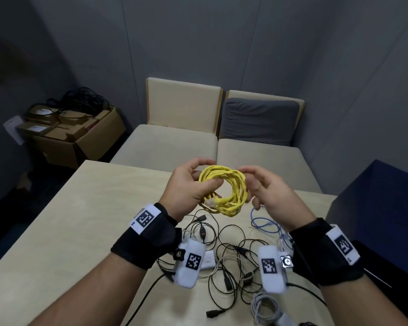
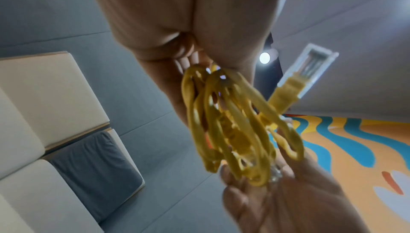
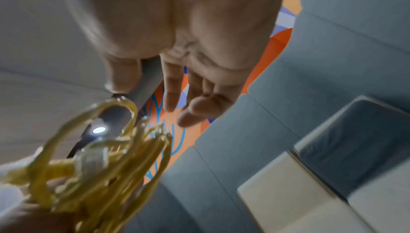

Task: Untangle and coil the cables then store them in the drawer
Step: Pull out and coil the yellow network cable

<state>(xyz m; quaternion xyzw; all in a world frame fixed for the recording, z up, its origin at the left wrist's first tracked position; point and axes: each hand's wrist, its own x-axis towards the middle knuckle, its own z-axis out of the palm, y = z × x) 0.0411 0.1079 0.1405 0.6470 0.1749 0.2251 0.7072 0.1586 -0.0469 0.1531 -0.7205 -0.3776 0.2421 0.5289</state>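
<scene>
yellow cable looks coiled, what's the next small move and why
Probably tuck the loose plug through the loops with the right hand. The yellow ethernet cable is already a ring gripped by the left hand, its plug sticks out at the lower edge, and the right hand is open beside it.

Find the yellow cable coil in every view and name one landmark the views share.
Head: the yellow cable coil is at the centre, gripped by the left hand above the table.
Left wrist: at the centre, hanging edge-on below the hand, with one plug poking out to the upper right.
Right wrist: at the lower left, blurred.
Shared landmark: the grey cushion on the beige seats shows in all three views.
</scene>
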